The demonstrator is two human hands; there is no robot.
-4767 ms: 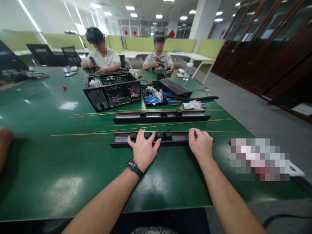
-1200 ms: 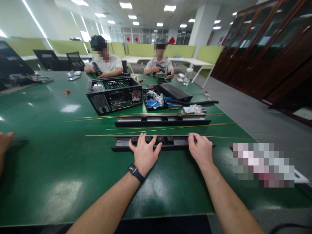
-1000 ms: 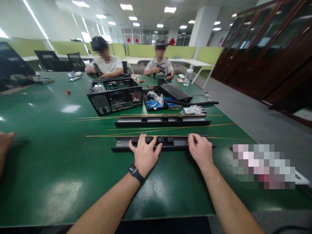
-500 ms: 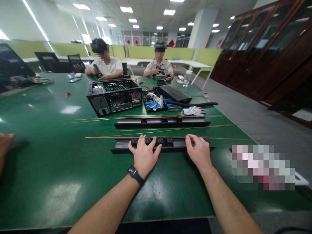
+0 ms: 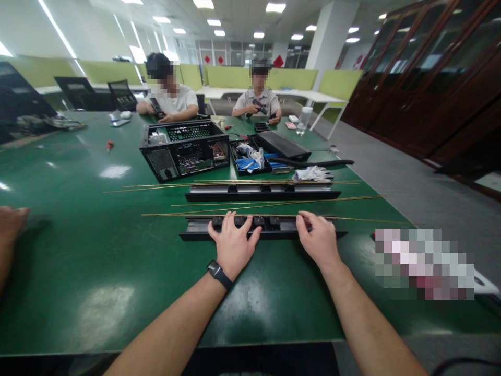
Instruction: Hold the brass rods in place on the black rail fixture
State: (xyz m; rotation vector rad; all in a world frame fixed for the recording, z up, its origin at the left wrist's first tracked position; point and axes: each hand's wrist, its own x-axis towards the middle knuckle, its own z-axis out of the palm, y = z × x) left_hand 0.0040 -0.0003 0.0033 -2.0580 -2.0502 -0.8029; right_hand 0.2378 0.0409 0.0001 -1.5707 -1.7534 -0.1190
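Note:
A long black rail (image 5: 282,235) with a silvery channel lies across the table in front of me, several small black blocks (image 5: 275,223) seated along it. Over these blocks my left hand (image 5: 235,245) rests with its fingers spread, a dark watch (image 5: 214,268) on the wrist. My right hand (image 5: 319,235) is closed at the rail's right part, thumb and forefinger pinching a thin brass-coloured rod (image 5: 164,214) that runs along the rail's far edge. The fingertips partly hide the rod there.
Behind lies a second rail (image 5: 254,197) with more thin rods (image 5: 129,186) about it. Further back stand an open computer case (image 5: 183,151), a tray (image 5: 237,164) with gloves and a black panel (image 5: 284,144). Two people sit opposite; another person's hand (image 5: 11,224) is at left.
The whole view has shifted slightly as my head moved. Both hands keep nearly the same place on the rail, and the thin rod's left end has moved a little to the right.

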